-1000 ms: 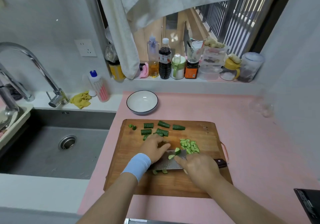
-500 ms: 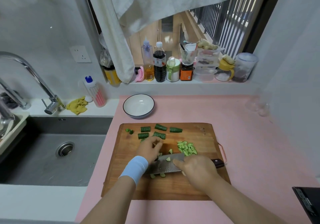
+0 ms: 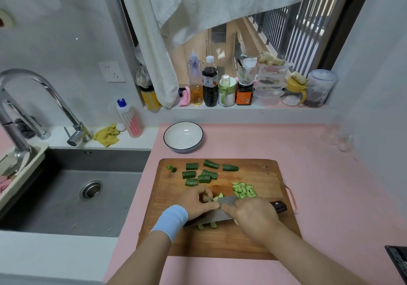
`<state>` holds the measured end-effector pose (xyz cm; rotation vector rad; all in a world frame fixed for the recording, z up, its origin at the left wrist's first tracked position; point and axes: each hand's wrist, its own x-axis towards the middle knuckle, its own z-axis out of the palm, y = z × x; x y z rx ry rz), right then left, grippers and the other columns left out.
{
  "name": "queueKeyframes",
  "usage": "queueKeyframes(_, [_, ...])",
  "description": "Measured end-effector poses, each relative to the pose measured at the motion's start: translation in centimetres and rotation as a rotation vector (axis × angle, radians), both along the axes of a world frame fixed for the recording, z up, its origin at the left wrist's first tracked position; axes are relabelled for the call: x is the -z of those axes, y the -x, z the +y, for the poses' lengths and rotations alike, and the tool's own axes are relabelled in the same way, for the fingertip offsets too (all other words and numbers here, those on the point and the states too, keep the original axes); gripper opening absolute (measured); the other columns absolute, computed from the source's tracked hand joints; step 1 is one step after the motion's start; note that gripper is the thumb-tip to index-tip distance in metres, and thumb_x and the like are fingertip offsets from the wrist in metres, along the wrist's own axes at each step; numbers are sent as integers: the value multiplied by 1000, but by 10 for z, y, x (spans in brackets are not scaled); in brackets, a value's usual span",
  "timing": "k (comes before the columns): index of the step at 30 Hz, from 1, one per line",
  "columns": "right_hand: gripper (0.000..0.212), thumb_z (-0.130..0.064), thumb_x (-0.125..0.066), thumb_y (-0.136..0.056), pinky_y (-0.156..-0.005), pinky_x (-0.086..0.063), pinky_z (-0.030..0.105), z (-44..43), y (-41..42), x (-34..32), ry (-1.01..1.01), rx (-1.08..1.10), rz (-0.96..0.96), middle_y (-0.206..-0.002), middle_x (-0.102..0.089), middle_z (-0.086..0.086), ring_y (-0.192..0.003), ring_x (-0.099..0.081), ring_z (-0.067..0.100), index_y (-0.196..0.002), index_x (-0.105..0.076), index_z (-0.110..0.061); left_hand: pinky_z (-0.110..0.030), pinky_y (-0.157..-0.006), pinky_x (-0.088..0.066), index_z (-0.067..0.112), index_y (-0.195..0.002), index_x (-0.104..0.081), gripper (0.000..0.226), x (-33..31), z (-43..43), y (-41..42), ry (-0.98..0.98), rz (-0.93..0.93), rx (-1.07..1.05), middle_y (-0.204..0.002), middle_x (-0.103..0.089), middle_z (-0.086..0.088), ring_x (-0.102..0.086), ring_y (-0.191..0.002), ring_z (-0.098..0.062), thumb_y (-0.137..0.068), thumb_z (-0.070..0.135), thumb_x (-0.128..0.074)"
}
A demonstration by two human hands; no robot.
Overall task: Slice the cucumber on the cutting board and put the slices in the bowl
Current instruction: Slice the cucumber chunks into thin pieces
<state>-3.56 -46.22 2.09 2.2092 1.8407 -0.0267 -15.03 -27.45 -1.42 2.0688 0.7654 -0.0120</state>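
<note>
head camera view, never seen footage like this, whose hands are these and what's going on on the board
No machine here: a person wears a camera on the head, so you look down at their own two hands. The right hand grips a knife. The left hand curls its fingers on a cucumber piece beside the blade. On the wooden cutting board lie thick cucumber chunks and a pile of thin slices. The white bowl behind the board holds nothing yet.

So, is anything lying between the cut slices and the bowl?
Yes: uncut cucumber chunks lie on the cutting board between the slices and the bowl. They are low, so carried slices would probably clear them.
</note>
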Motion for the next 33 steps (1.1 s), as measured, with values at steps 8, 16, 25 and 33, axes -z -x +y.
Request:
queueKeyframes(8, [46,1,-62,-81,-44,-12,30,2,0,6,-21,3,-17,-82,-60,2,-70,-61,27,-120,-56,-21,-32,-62,-37,11,-66,-48,25,11,16,18,-52,-72,-222,-60,-45,5,-39,-57,-10,-90,20,-51])
queueKeyframes(16, [49,-17,-91,-38,-44,1,24,11,7,1,-2,4,-9,-50,-47,-6,-37,-45,17,-79,-69,-30,-19,-95,-41,29,-85,-75,41,6,7,9,-2,-33,-98,-101,-67,17,-57,-99,-2,-86,0,-47])
queueKeyframes(25, [35,-18,-83,-64,-39,-25,26,2,3,2,-38,-23,21,-63,-56,-5,-51,-54,19,-94,-67,-29,-16,-100,-37,30,-101,-76,46,8,9,-9,-83,-4,-39,-116,-64,15,-54,-108,-4,-90,-2,-45])
queueKeyframes(33, [36,-36,-50,-97,-64,-48,23,-27,-33,-15,-191,486,389,-109,-72,-15,-86,-62,9,-128,-62,-51,-25,-69,-34,13,-79,-59,27,3,29,-10,-92,-166,-768,-83,-61,0,-57,-80,-26,-86,-4,-40])
